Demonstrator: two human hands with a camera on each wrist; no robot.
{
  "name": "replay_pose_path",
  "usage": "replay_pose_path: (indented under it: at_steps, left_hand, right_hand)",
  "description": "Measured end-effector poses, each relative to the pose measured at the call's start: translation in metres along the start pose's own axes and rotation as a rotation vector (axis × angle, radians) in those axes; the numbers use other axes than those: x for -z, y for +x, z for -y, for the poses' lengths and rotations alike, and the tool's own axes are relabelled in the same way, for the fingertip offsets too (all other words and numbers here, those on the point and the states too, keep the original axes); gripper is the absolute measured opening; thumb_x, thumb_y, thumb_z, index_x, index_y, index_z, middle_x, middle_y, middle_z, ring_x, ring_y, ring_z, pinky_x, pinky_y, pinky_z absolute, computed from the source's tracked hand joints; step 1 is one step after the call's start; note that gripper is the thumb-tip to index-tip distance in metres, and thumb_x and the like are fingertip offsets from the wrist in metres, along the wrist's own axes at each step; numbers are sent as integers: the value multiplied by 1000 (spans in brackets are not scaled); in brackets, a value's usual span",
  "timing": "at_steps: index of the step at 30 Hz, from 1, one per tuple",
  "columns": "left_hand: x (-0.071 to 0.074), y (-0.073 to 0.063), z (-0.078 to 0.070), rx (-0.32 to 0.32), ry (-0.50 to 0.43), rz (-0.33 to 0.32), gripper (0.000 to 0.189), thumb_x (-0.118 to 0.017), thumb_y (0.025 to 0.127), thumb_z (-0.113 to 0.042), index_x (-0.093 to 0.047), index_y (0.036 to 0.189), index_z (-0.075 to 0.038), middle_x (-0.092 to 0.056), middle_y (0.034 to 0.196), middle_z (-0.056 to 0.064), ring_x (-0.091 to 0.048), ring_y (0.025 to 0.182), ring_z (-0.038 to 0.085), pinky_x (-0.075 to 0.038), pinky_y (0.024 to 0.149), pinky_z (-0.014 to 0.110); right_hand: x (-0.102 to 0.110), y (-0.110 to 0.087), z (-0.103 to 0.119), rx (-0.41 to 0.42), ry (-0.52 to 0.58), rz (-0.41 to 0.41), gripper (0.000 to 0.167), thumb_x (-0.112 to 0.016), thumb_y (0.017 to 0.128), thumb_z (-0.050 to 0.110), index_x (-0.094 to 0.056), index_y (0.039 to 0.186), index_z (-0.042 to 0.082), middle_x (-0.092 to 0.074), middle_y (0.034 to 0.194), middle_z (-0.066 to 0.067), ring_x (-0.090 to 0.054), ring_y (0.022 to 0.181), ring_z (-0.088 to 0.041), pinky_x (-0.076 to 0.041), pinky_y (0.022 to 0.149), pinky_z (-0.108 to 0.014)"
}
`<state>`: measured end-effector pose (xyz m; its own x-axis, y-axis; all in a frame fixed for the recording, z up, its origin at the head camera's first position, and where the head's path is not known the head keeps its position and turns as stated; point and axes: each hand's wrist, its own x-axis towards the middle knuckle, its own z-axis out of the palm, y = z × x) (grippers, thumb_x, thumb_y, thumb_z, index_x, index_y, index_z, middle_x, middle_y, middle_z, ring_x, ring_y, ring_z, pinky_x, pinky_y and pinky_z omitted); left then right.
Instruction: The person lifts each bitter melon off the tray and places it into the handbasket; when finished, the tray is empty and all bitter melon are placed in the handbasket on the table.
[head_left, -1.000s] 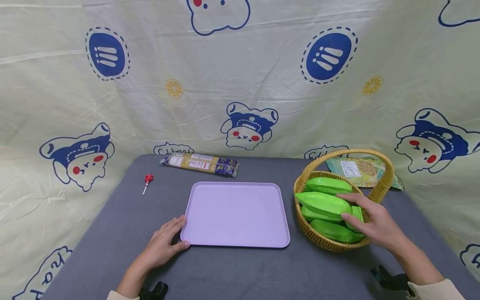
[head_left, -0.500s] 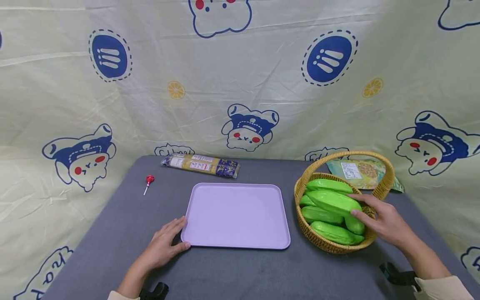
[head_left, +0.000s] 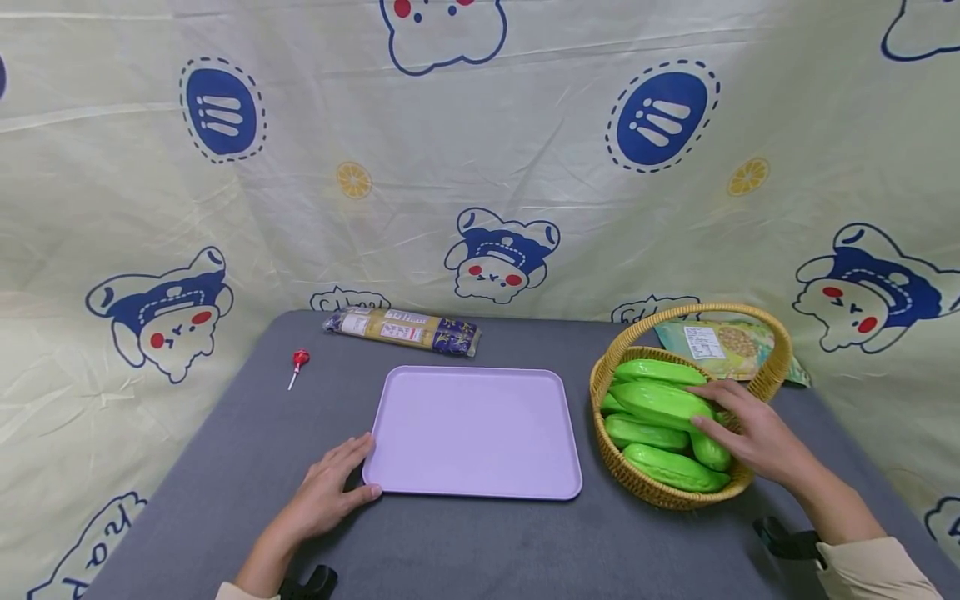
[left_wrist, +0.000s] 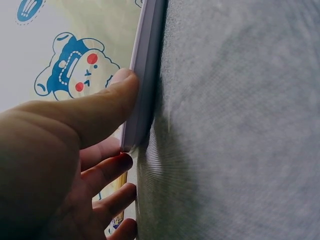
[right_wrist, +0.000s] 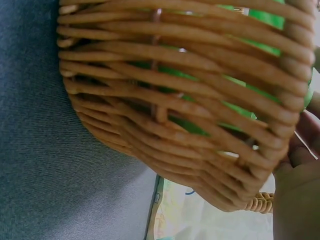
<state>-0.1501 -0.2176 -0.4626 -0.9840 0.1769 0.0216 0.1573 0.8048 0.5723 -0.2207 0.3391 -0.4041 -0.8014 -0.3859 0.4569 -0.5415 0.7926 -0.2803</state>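
In the head view, my right hand [head_left: 757,433] reaches into a woven basket [head_left: 652,492] at the right. Its thumb and fingers pinch the near end of a long, glossy green vegetable [head_left: 652,402] lying on top. Several similar green vegetables [head_left: 678,471] fill the basket beneath and around it. At the left, my left hand [head_left: 326,487] touches the left edge and near corner of a purple tray [head_left: 472,433], fingers extended. The left wrist view has its thumb [left_wrist: 107,102] against the tray's side [left_wrist: 142,90]. The basket wall [right_wrist: 190,100] hides most of the right fingers in the right wrist view.
Behind the tray lies a long package in yellow and blue wrapping [head_left: 405,331]. A red lollipop [head_left: 300,360] is at the back left. Behind the basket, whose tall handle [head_left: 776,367] arches up, is a green-and-yellow bag [head_left: 720,350]. Printed cloth [head_left: 360,100] hangs behind the table.
The top green vegetable shifted right and settled among the others in the basket, the right hand moving with it, then slightly back left. The left hand and tray stay put.
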Motion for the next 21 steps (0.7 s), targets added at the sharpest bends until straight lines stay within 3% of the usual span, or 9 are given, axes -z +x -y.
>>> replay_pose_path:
  at_steps: [8, 21]
  left_hand:
    - [0, 0, -1, -14, 7, -10, 67, -69, 84, -30, -43, 141, -6, -42, 147, 15, -32, 139, 40, -24, 102, 68]
    - [0, 0, 0, -10, 7, -9, 68, -69, 84, -31, -43, 141, -6, -42, 147, 15, -32, 139, 40, -25, 102, 67]
  right_hand:
    - [-2, 1, -3, -24, -37, 53, 34, -65, 89, 19, -61, 121, 11, -58, 117, -6, -44, 102, 8, -45, 73, -32]
    - [-8, 0, -2, 23, -32, -18, 38, -67, 87, 13, -60, 124, 7, -58, 113, -6, -40, 103, 9, -40, 73, -28]
